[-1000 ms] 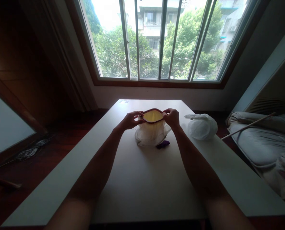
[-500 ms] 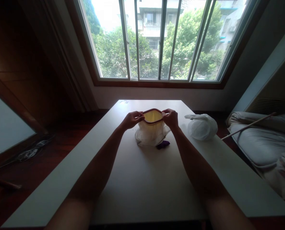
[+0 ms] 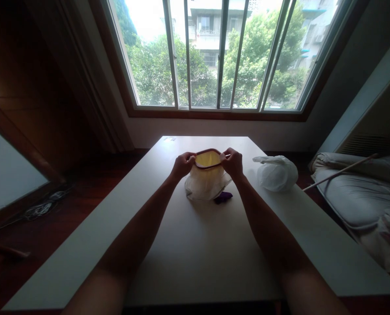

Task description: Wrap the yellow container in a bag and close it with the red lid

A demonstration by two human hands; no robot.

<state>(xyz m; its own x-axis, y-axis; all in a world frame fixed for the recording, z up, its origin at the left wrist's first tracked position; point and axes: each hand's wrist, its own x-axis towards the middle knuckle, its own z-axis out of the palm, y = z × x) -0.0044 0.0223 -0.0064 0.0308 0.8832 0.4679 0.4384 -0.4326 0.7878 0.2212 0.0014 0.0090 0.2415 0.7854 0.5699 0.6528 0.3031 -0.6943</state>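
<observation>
two hands meet at one thing, mid-table toward the window. the left hand (image 3: 182, 165) pinches the left side of a dark red rim (image 3: 208, 159), fingers curled over it; the right hand (image 3: 233, 163) grips the right side the same way, so both are clamped on the rim with the yellow opening between them. under the rim hangs a pale, see-through bag (image 3: 206, 186) whose bottom rests on the table (image 3: 195, 253).

to do this well, i'd say the pull should stay even on both sides, since the film looks thin and would likely tear or slip off if one hand tugs harder. keeping the bottom resting on the table should take the weight off the grip.

a small purple scrap (image 3: 223, 197) lies touching the bag's right foot, just below the right wrist. further right sits a tied white bag (image 3: 275, 173), near but apart from the right hand, and past it the table's right edge. the left side has broad open surface, as does the near part between the forearms.
</observation>
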